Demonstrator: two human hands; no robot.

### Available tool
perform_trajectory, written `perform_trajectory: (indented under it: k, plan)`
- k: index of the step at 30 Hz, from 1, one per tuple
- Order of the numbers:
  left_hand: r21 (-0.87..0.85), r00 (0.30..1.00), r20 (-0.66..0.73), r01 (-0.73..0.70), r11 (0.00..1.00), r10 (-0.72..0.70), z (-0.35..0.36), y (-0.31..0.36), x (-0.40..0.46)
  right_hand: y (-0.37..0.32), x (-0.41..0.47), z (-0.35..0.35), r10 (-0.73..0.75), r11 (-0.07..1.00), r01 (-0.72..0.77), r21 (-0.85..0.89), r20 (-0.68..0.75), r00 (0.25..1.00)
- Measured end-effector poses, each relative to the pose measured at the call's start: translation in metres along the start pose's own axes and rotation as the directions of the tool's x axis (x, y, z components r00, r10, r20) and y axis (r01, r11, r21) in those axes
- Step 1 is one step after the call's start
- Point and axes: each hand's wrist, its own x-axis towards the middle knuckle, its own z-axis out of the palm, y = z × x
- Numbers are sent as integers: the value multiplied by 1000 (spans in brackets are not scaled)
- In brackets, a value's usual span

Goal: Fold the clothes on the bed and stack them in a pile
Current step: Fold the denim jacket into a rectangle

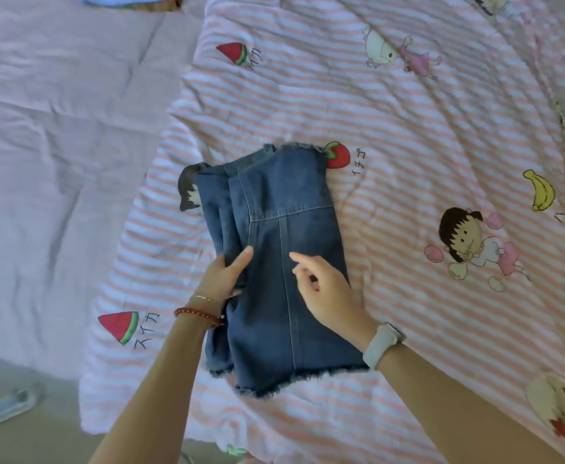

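Denim garment (274,262) lies folded on a striped cartoon blanket (408,128).
Left hand (222,279) grips its left fold — right hand (324,293) hovers, loosely curled, forefinger out, holding nothing.

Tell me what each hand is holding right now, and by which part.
The left hand grips the denim garment by its folded left edge, about halfway along. The right hand holds nothing; its forefinger points over the denim.

1. One head-worn camera looks steeply down from above the person's forearms onto the pink-and-white striped cartoon-print quilt (408,128).
2. It sits close, with the folded blue denim garment (284,262) central.
3. No second view overlaps.
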Motion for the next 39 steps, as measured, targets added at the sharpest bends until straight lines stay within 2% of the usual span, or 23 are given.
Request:
perform_trajectory:
  k: [2,3,5,6,7,10,13,15,17,20,22,25,27,29,31,33,34,35,36,38,39]
  plan:
    - [293,980,-136,-101,951,146,7,-1,4,17,-17,-8,-37,986,15,-164,-135,990]
    - [383,946,-211,-152,911,247,12,0,3,22,-23,-9,-45,972,1,-233,-184,982]
    - [470,835,-334,-255,845,437,18,2,0,25,-29,-10,-88,944,3,-330,-244,966]
    - [487,797,-373,-267,832,474,19,3,1,23,-29,-8,-104,938,12,-347,-248,963]
    - [479,792,-400,-248,842,461,18,4,2,18,-26,-6,-110,940,24,-340,-237,965]
    - [368,851,-392,-204,907,350,6,7,11,-3,-4,5,-115,967,64,-248,-197,974]
    - [237,882,-372,-210,949,288,-13,5,15,-27,37,24,-27,982,-6,-190,-170,985]
    - [108,918,-339,-179,978,205,-24,2,17,-39,63,39,72,959,-101,-265,-117,990]
    - [1,948,-288,-138,990,132,-30,0,19,-44,82,53,165,886,-183,-425,-81,983]
    - [43,958,-247,-137,990,144,-31,-7,25,-45,93,68,165,746,-176,-642,-78,983]
    - [54,965,-216,-141,988,150,-31,-8,27,-45,96,69,147,732,-160,-662,-76,986]
    - [-17,971,-182,-163,986,158,-34,-8,29,-49,93,57,122,879,-159,-449,-110,986]
    - [-46,968,-151,-210,977,201,-35,-11,28,-55,87,49,14,964,-58,-261,-168,986]
    - [-75,967,-123,-231,970,221,-34,-12,25,-63,84,48,-71,988,39,-147,-216,974]
    - [-233,981,-123,-178,956,152,-35,-10,23,-67,87,55,-76,992,57,-111,-167,983]
    - [-458,998,-57,-38,888,13,-41,-7,19,-66,93,63,24,985,-28,-168,-28,999]
    - [-506,999,-31,8,863,-27,-45,-7,17,-63,96,65,94,980,-87,-180,33,995]
    - [-494,999,-18,17,869,-30,-46,-7,15,-59,98,65,160,979,-149,-139,71,984]
    - [-400,1000,-27,-26,916,17,-46,-9,13,-56,99,63,217,976,-214,-49,93,972]
    - [-6,984,-33,-174,985,174,-40,-12,8,-51,98,56,299,935,-319,153,139,944]
    - [221,972,-26,-222,950,234,-35,-14,9,-50,98,52,318,908,-348,235,157,935]
